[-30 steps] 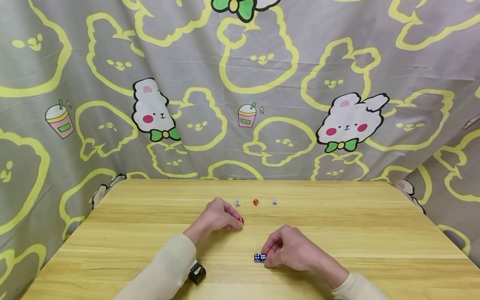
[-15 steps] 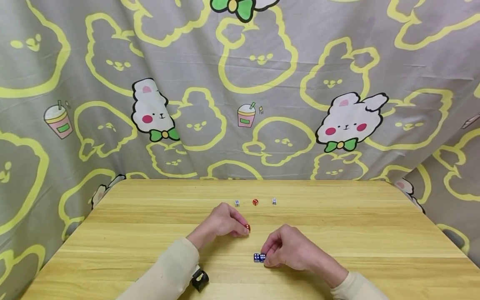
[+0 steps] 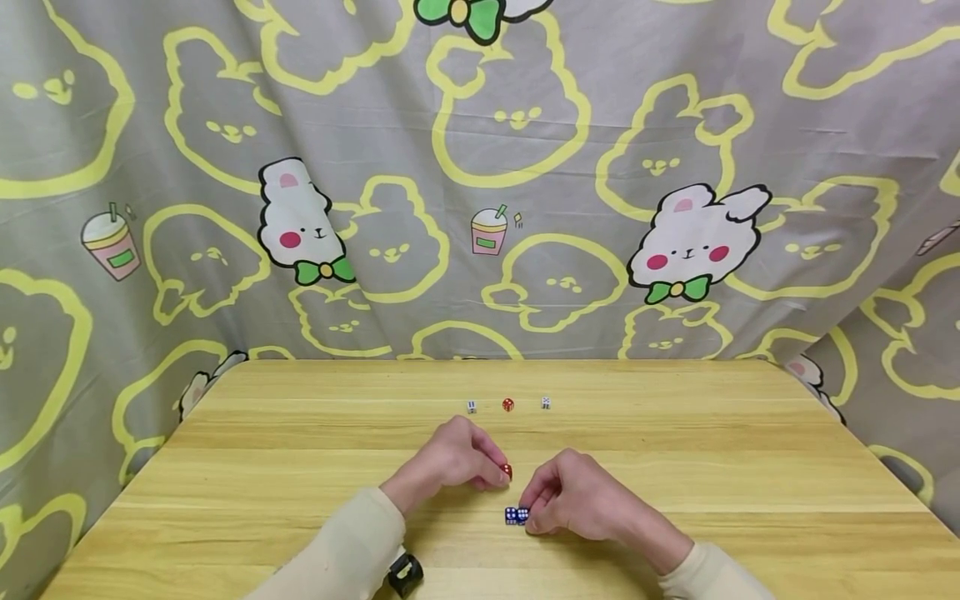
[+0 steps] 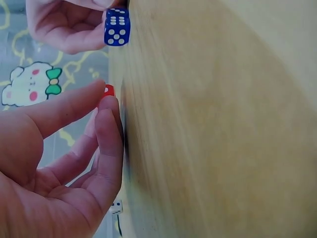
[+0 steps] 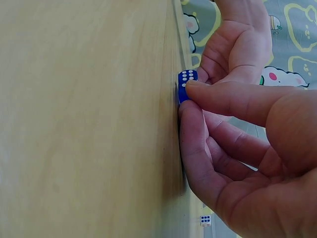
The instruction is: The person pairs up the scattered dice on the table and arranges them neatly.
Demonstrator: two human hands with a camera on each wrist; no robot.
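Observation:
My left hand (image 3: 459, 457) pinches a small red die (image 3: 507, 472) between thumb and fingertips, low over the middle of the table. In the left wrist view only a sliver of that red die (image 4: 109, 90) shows past the fingers. Nearer me and to the right, my right hand (image 3: 581, 497) pinches a blue die (image 3: 523, 514) with white pips. Another blue die (image 3: 511, 516) stands right against its left side. The right wrist view has thumb and index finger on the blue die (image 5: 186, 78), close at the tabletop. The two hands are a short gap apart.
Farther back on the wooden table (image 3: 300, 425) a spaced row holds a white die (image 3: 471, 407), a red die (image 3: 508, 405) and another white die (image 3: 546, 403). A patterned curtain (image 3: 420, 317) hangs behind the table. A black device (image 3: 406, 575) is at my left wrist.
My left hand has moved right and toward me with the red die, closer to the blue dice. My right hand keeps its place on the blue die.

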